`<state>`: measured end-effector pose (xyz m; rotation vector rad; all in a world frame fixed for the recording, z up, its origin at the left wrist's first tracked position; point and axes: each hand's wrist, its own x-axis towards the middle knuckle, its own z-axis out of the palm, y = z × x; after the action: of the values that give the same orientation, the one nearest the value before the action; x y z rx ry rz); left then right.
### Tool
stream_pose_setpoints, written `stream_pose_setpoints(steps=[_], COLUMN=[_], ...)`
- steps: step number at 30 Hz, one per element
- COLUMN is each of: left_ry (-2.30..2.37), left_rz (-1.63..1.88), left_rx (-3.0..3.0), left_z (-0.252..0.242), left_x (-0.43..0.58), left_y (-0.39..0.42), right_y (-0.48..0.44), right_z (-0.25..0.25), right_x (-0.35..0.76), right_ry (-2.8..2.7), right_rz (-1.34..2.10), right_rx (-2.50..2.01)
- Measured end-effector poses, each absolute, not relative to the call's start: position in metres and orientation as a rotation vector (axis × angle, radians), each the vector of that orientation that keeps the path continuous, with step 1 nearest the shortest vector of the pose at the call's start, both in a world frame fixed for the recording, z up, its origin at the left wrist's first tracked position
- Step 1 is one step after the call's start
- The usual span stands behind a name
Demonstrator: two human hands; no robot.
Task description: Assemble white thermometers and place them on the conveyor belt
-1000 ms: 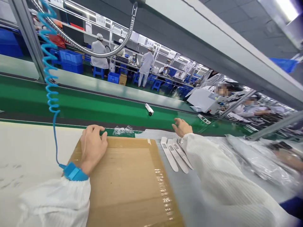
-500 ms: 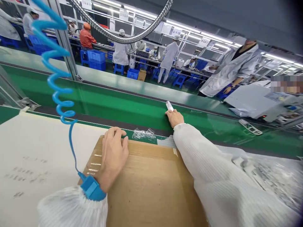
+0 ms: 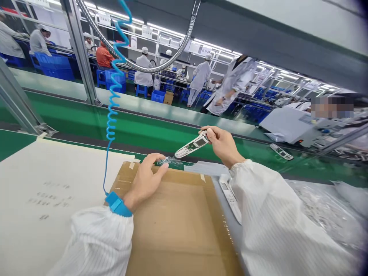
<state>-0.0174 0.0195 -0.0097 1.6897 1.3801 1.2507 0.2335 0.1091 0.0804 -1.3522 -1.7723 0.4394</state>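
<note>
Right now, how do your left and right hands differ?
The right hand grips a white device, while the left hand rests on a clear plastic bag. The left wrist wears a blue strap; the right wrist shows none. Both hands are bare and come out of white sleeves.

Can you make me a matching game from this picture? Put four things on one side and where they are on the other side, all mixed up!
Things:
1. blue wrist strap
2. white circuit-board device
3. clear plastic bag
4. coiled blue cord

Places:
A. hanging above the green conveyor belt
B. around the left wrist
C. held in the right hand
D. touched by the left hand

Right pairs: 1-B, 2-C, 3-D, 4-A
</note>
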Motion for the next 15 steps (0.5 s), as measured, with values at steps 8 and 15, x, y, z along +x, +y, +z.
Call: stream_pose_setpoints(steps=[8,15], left_ry=[1.0,1.123], left_rz=[0.981,0.955], left_rx=[1.496,1.558], left_z=[0.005,0.009], left_x=[-0.004,-0.003], left_y=[0.007,0.003], right_y=[0.047,0.022], right_z=[0.045,0.03], right_x=[0.184,0.188], right_ry=[-1.492,-1.923], right_rz=[0.946,0.167], right_rx=[-1.186,-1.203])
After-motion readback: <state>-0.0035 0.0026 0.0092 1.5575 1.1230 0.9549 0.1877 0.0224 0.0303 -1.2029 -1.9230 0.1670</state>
